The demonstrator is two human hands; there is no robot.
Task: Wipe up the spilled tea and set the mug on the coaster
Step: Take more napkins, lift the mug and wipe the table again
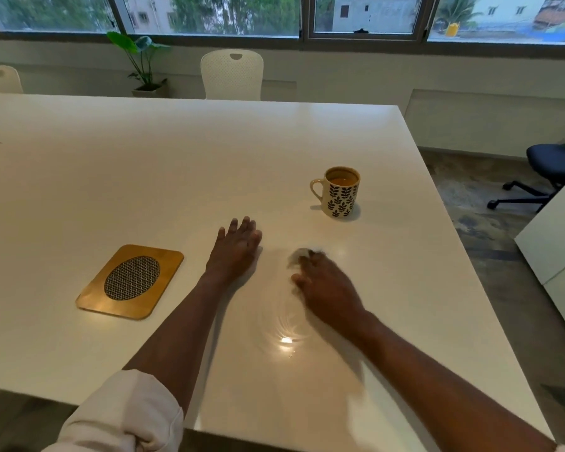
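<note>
**Wiping first, mug after**

My right hand (327, 285) is curled down on the tabletop (144, 164), fingers bunched over a small pale wad (299, 256) that pokes out past my fingertips. It looks like tissue or cloth, but it is blurred and I can't say which. I judge it soft and light, something to press flat under the fingers, not pinch, and likely to tear or ball up once wet. My wrist is low and the forearm runs in from the lower right. I see faint curved streaks on the glossy surface beside it, though I can't make out any clear pool of tea.

My left hand (237, 247) lies flat and empty on the tabletop, palm down, fingers spread and pointing away from me, just left of the wiping hand.

The mug (341, 194) stands upright beyond my right hand, well apart from it, near the right edge of the tabletop. It looks ceramic, so stiff, breakable and fairly heavy, and it holds tea close to the rim. Its handle faces left, which is where I would take it, keeping it level so nothing slops. The glaze may be slick if wet.

The coaster (131, 282), a wooden slab with a woven oval centre, lies bare to the left of my left hand, well apart from the mug.
</note>
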